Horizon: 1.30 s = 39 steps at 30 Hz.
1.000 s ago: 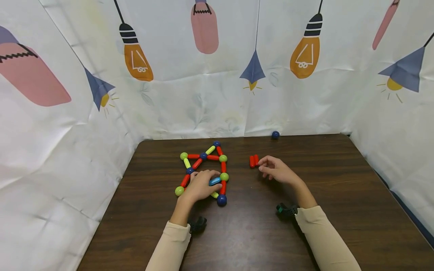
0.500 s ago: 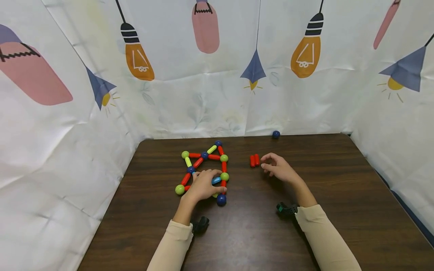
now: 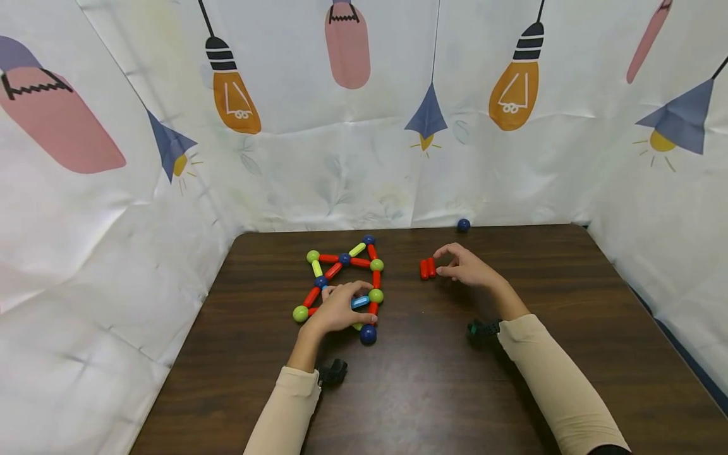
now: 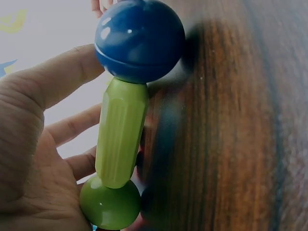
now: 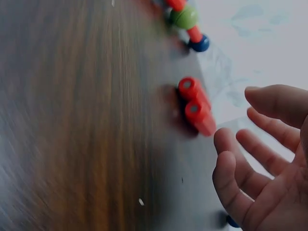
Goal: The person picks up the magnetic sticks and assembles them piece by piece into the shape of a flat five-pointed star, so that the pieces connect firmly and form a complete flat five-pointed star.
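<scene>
My left hand point(image 3: 340, 308) lies over a flat frame of magnetic rods and balls, thumb and fingers spread across its near part. Under that palm runs a blue rod point(image 3: 360, 302), partly hidden. A dark blue ball point(image 4: 139, 41), a lime green rod point(image 4: 121, 132) and a green ball point(image 4: 110, 203) fill the left wrist view, the thumb reaching behind the blue ball. Two loose red rods point(image 3: 428, 268) lie side by side right of the frame. Beside them hovers my right hand point(image 3: 467, 265), thumb and fingers apart; the right wrist view shows nothing between them.
A single dark blue ball point(image 3: 463, 225) sits at the table's back edge. Behind the brown table point(image 3: 421, 392) hangs a white cloth point(image 3: 364, 170) printed with lamps. Each wrist wears a black camera strap.
My right hand drew back slightly from the red rods, then came near them again with thumb and index finger apart. My left hand stays over the frame, which has shifted slightly.
</scene>
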### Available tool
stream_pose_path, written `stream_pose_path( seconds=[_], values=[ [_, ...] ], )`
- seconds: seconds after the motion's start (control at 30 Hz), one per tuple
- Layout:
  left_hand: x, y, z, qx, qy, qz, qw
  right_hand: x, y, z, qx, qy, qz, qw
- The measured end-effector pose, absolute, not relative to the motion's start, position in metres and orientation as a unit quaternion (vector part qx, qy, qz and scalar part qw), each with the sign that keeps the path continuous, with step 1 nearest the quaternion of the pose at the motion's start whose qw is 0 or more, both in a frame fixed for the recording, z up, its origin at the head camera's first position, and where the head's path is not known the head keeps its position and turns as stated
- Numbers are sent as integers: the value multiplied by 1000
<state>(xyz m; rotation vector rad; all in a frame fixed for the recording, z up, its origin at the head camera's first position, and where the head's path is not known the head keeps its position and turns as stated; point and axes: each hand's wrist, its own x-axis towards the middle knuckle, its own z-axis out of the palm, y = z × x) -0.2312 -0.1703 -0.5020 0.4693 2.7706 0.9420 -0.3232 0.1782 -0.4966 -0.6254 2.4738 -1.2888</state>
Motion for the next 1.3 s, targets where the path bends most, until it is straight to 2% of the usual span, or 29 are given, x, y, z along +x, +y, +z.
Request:
stream_pose_path(
  seconds=[0.3, 0.6, 1.3],
  values=[
    [-231, -171, -501, 159, 930, 319, 93, -347, 174, -492, -260, 857, -408, 175],
    [-230, -171, -502, 159, 928, 324, 92, -359, 164, -496, -266, 870, -372, 187],
    [-230, -170, -502, 159, 928, 323, 92, -349, 189, -498, -274, 891, -307, 191]
  ],
)
